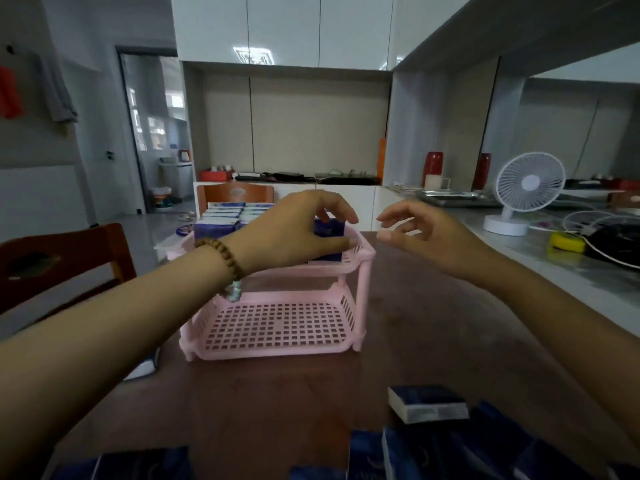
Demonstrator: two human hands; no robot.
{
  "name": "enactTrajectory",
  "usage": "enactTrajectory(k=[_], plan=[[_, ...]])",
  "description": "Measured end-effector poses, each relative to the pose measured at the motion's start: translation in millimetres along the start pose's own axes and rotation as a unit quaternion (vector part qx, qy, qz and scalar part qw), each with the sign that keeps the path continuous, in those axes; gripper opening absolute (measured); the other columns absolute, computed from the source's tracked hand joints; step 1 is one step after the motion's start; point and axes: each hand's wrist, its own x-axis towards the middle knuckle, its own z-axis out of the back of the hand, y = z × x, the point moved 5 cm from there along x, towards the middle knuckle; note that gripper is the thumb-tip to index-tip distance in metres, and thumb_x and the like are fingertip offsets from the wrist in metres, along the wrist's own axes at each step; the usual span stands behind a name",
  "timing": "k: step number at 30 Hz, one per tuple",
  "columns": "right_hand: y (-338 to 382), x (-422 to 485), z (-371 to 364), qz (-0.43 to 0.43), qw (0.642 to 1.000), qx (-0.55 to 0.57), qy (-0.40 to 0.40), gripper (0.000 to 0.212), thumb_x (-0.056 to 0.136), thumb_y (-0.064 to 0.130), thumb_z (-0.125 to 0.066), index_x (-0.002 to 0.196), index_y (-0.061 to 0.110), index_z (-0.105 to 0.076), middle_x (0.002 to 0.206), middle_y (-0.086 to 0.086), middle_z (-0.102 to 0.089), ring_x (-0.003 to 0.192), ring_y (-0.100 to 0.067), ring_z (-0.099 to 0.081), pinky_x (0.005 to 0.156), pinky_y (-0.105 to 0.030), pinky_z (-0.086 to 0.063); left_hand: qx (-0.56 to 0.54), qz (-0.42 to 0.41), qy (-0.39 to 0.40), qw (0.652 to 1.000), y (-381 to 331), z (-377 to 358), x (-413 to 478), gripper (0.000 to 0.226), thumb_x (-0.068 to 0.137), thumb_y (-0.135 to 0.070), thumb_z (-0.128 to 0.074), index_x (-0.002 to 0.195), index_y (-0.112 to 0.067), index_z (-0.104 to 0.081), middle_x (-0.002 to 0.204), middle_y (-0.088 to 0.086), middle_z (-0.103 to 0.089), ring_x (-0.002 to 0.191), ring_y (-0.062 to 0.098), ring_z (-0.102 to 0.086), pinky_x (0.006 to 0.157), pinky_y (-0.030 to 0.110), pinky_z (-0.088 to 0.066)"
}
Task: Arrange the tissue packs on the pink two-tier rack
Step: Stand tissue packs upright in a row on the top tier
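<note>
The pink two-tier rack stands mid-table; its lower tier holds nothing. My left hand reaches over the top tier and grips a dark blue tissue pack standing at the tier's right end. Another blue pack stands at the top tier's left end. My right hand hovers just right of the rack, fingers loosely spread, holding nothing. Several loose blue packs lie at the table's near edge, and one pack peeks out under my left forearm.
A brown wooden table carries everything. Wooden chairs stand at the left and behind the rack. More packs are stacked beyond the rack. To the right, a counter holds a white fan and cables.
</note>
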Motion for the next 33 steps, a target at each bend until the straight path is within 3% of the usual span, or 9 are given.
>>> enactTrajectory(k=[3,7,9,13,17,21,27,31,33], plan=[[-13.9,-41.3,4.3,-0.047,0.997,0.004,0.068,0.033,0.077,0.042,-0.062,0.105,0.024,-0.062,0.104,0.015,-0.063,0.092,0.003,-0.061,0.075,-0.009,-0.049,-0.036,-0.012,0.067,0.997,-18.4,-33.8,-14.6,0.030,0.084,-0.037,-0.064,0.112,-0.027,-0.061,0.108,-0.013,-0.061,0.094,0.003,-0.058,0.079,0.013,-0.048],[-46.9,-92.3,7.1,-0.151,0.975,-0.012,0.163,0.031,0.082,0.042,-0.059,0.109,0.028,-0.063,0.108,0.011,-0.066,0.095,0.000,-0.063,0.080,-0.018,-0.051,-0.053,0.029,0.183,0.981,-23.6,-92.6,-28.1,0.040,0.084,-0.047,-0.059,0.117,-0.026,-0.058,0.113,-0.011,-0.060,0.089,0.005,-0.059,0.078,0.020,-0.049],[-59.3,-113.3,8.6,-0.193,0.961,-0.017,0.198,0.037,0.078,0.047,-0.059,0.110,0.028,-0.063,0.108,0.007,-0.067,0.096,-0.005,-0.065,0.084,-0.021,-0.052,-0.060,0.048,0.222,0.972,-26.7,-118.1,-33.8,0.044,0.085,-0.050,-0.056,0.119,-0.022,-0.059,0.117,-0.008,-0.061,0.084,0.002,-0.057,0.072,0.011,-0.044],[-73.6,-141.1,6.6,-0.237,0.927,-0.051,0.286,0.032,0.082,0.044,-0.061,0.111,0.029,-0.064,0.109,0.015,-0.066,0.098,0.002,-0.060,0.081,-0.008,-0.047,-0.047,0.070,0.301,0.950,-30.5,-155.5,-40.2,0.050,0.090,-0.047,-0.050,0.125,-0.012,-0.057,0.123,-0.001,-0.061,0.093,0.005,-0.052,0.058,-0.003,-0.037],[-87.8,-153.8,12.3,-0.263,0.900,-0.113,0.328,0.042,0.077,0.051,-0.065,0.114,0.031,-0.062,0.108,0.015,-0.064,0.101,-0.002,-0.058,0.091,-0.021,-0.046,-0.061,0.078,0.327,0.940,-27.0,-171.2,-43.2,0.047,0.090,-0.047,-0.050,0.120,-0.013,-0.061,0.113,0.000,-0.064,0.093,0.009,-0.055,0.071,0.010,-0.041],[-98.6,-165.2,12.4,-0.277,0.887,-0.102,0.355,0.054,0.075,0.047,-0.070,0.124,0.032,-0.053,0.120,0.012,-0.057,0.107,-0.001,-0.054,0.086,-0.017,-0.046,-0.093,0.055,0.337,0.935,-23.7,-181.9,-44.4,0.039,0.086,-0.047,-0.057,0.100,-0.013,-0.071,0.090,-0.008,-0.069,0.076,0.001,-0.061,0.064,0.003,-0.043],[-106.6,-168.6,0.2,-0.277,0.885,-0.062,0.370,0.039,0.075,0.032,-0.076,0.110,0.025,-0.059,0.104,0.008,-0.063,0.091,-0.008,-0.060,0.077,-0.018,-0.048,-0.076,0.084,0.339,0.934,-10.8,-189.2,-43.6,0.045,0.077,-0.056,-0.063,0.098,-0.017,-0.054,0.083,-0.012,-0.065,0.077,0.008,-0.062,0.070,0.022,-0.047],[-108.9,-168.6,-1.1,-0.278,0.888,-0.043,0.363,0.036,0.075,0.029,-0.077,0.102,0.020,-0.055,0.096,0.009,-0.061,0.079,-0.005,-0.059,0.068,-0.017,-0.048,-0.230,0.139,0.340,0.901,-13.3,-193.6,-45.7,0.035,0.077,-0.032,-0.073,0.094,-0.019,-0.045,0.085,-0.001,-0.066,0.064,0.004,-0.064,0.061,0.018,-0.051],[-109.8,-167.9,-2.5,-0.278,0.888,-0.039,0.365,0.038,0.074,0.030,-0.077,0.102,0.018,-0.054,0.097,0.006,-0.060,0.079,-0.007,-0.059,0.068,-0.020,-0.049,-0.276,0.148,0.330,0.890,-12.9,-194.9,-46.4,0.037,0.076,-0.020,-0.075,0.096,-0.016,-0.045,0.085,0.000,-0.065,0.064,0.004,-0.065,0.064,0.021,-0.055]])
